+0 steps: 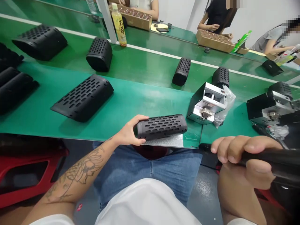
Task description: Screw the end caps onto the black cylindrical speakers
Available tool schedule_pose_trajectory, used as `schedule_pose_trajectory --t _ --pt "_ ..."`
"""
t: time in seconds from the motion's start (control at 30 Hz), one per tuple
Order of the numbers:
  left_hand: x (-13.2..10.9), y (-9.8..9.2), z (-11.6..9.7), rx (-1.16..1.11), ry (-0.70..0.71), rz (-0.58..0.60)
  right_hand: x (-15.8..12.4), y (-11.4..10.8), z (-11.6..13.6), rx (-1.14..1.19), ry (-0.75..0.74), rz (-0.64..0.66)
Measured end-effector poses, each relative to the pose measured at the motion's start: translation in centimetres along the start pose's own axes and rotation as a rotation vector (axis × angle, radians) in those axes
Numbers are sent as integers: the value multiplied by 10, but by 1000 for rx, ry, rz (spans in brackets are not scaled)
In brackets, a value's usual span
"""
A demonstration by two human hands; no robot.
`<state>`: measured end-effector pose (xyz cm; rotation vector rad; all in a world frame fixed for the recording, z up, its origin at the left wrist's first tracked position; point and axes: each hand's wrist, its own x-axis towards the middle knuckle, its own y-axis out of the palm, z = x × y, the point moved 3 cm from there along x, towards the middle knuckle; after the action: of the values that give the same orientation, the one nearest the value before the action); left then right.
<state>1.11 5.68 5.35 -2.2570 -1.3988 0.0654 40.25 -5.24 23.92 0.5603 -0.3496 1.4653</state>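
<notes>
My left hand (127, 132) grips the left end of a black slotted plastic housing (162, 125), thumb and fingers around its rim. The housing lies lengthwise near the front edge of the green bench, slotted face up. At the right, my right hand (246, 156) is wrapped around a black electric screwdriver (260, 156), held level with its narrow end pointing left towards the housing. That end is apart from the housing. A silver and black screw feeder (206, 104) stands just beyond, between the two hands.
Another slotted housing (83, 97) lies on the bench at left, beside several dark ones at the edge. More stand on the green belt (140, 62). A second screw feeder (272, 107) is at right. A drink bottle (119, 26) stands by a post; co-workers sit across.
</notes>
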Motion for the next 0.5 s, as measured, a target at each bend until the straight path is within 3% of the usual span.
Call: schedule_pose_trajectory --t 0.27,0.5 --pt "-3 9 -5 35 253 113 18 24 -40 -47 -90 -93" --pt "-4 13 -5 41 246 99 22 27 -61 -85 -79 -94"
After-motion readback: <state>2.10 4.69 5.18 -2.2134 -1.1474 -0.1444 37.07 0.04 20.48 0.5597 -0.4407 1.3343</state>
